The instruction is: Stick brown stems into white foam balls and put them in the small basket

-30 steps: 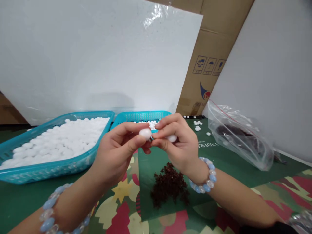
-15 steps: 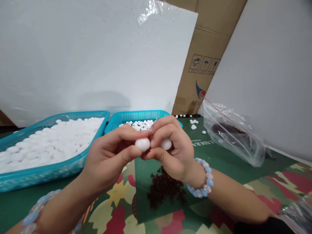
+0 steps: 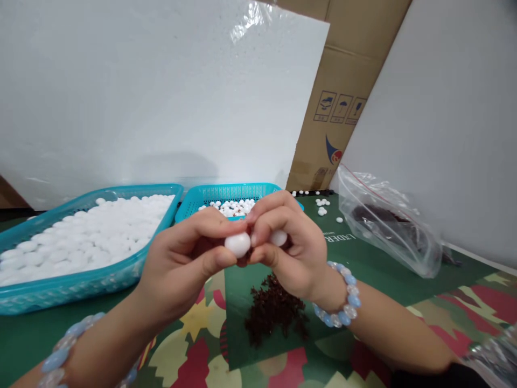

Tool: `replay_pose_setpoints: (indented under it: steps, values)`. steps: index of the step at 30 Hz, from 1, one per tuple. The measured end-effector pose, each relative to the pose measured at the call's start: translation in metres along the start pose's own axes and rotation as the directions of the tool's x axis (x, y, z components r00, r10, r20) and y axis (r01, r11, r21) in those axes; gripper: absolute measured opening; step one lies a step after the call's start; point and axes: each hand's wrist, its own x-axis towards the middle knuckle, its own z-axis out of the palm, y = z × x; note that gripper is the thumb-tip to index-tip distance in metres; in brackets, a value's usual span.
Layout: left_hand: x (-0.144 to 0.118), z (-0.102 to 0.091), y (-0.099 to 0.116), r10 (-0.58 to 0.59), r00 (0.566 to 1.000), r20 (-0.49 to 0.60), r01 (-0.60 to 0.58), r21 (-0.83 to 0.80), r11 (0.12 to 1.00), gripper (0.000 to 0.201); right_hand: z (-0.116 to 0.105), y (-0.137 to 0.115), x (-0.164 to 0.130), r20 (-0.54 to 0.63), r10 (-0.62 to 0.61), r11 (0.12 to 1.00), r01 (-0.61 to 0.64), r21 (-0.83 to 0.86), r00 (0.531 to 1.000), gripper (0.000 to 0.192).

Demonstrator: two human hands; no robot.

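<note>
Between the thumb and fingers of my left hand is a smooth white egg-shaped ball. My right hand meets it from the other side, thumb and forefinger pinched against the ball's right end. A second white ball is tucked inside the curled fingers of that hand. A bit of dark brown shows just under the fingertips; what they pinch is mostly hidden. Below the hands, a heap of small dark brown jagged pieces lies on the green printed table cover.
On the left stands a blue tray full of white balls. Behind the hands is a blue basket with white balls, some bearing brown bits. Loose white balls and a clear zip bag of dark pieces lie at right.
Both hands keep the same hold on the white balls. The view has shifted very slightly; otherwise little differs.
</note>
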Motion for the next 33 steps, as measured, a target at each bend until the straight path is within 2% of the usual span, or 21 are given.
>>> replay_pose_setpoints:
  steps: [17, 26, 33]
  values:
    - [-0.007, 0.001, 0.007, 0.161, 0.985, 0.060, -0.171, 0.230, 0.958, 0.021, -0.003, -0.012, 0.001, 0.055, 0.056, 0.998, -0.058, 0.038, 0.997, 0.015]
    - [-0.009, -0.001, 0.001, 0.233, 0.968, 0.097, -0.252, 0.322, 0.913, 0.024, 0.002, -0.003, -0.004, 0.027, 0.002, 0.999, -0.003, 0.045, 1.000, 0.018]
    - [-0.007, -0.004, 0.001, 0.245, 0.959, 0.146, -0.283, 0.399, 0.872, 0.025, 0.000, -0.001, -0.003, 0.078, -0.019, 0.999, 0.016, 0.046, 0.997, 0.017]
